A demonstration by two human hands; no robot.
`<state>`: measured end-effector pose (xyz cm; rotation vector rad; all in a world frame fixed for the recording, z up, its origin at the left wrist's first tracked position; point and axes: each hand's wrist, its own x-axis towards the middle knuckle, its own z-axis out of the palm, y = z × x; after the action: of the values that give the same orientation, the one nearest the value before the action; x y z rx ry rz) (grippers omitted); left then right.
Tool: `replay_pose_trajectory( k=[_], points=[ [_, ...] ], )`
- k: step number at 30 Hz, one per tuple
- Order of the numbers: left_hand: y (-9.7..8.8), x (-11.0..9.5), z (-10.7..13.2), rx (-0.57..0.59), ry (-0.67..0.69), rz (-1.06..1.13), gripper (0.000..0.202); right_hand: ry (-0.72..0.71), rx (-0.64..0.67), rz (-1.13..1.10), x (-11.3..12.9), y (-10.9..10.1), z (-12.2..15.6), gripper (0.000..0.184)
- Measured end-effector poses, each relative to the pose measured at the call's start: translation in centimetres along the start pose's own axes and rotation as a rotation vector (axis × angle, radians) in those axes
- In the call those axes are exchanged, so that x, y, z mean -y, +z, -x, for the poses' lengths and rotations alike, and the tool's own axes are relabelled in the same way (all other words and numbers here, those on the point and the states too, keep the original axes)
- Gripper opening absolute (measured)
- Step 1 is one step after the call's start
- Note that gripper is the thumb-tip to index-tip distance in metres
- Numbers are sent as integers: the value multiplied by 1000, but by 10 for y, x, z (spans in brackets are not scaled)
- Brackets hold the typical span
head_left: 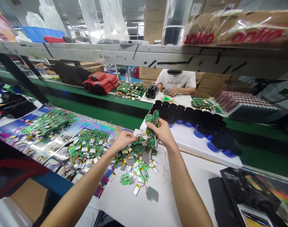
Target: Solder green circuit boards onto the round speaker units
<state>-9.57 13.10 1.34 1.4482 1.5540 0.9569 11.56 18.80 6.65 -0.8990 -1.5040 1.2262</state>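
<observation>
My right hand (164, 133) grips a small bunch of green circuit boards (155, 117), held upright above the white work surface. My left hand (124, 140) is closed in a pinch at the end of a flat silver battery (142, 133) with yellow tape, beside the held boards. Just under both hands lies a heap of green boards with wired batteries (132, 153). Closer to me on the surface are a loose green board (126, 179), a silver battery (136, 189) and a grey flat plate (152, 194). The fingertips of my left hand are partly hidden.
More board piles (88, 143) lie to the left. Black round parts with blue sides (193, 118) fill a white foam tray (181, 135). A black device (250, 192) stands at right. Across the green bench, a person (178, 82) handles boards. A shelf (110, 52) crosses overhead.
</observation>
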Motion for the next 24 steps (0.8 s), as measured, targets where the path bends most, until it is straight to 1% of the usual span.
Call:
replay_pose_trajectory(
  k=[5, 9, 15, 17, 21, 23, 24],
  points=[
    [-6, -5, 3, 69, 93, -44, 51, -13, 7, 2, 2, 1, 1, 37],
    [-13, -11, 3, 86, 156, -94, 47, -17, 33, 5, 3, 5, 3, 35],
    [-12, -9, -2, 19, 171, -230, 36, 13, 64, -1, 3, 10, 4, 33],
    [-12, -9, -1, 14, 178, -276, 37, 40, 65, -8, 4, 10, 5, 33],
    [-23, -18, 6, -17, 190, -346, 35, 77, 43, -26, 7, 10, 6, 30],
    [-27, -28, 8, -75, 194, -270, 39, 84, 23, -39, 9, 12, 7, 30],
    [-27, -35, 8, -97, 181, -168, 46, 87, 16, -48, 9, 13, 7, 31]
  ],
)
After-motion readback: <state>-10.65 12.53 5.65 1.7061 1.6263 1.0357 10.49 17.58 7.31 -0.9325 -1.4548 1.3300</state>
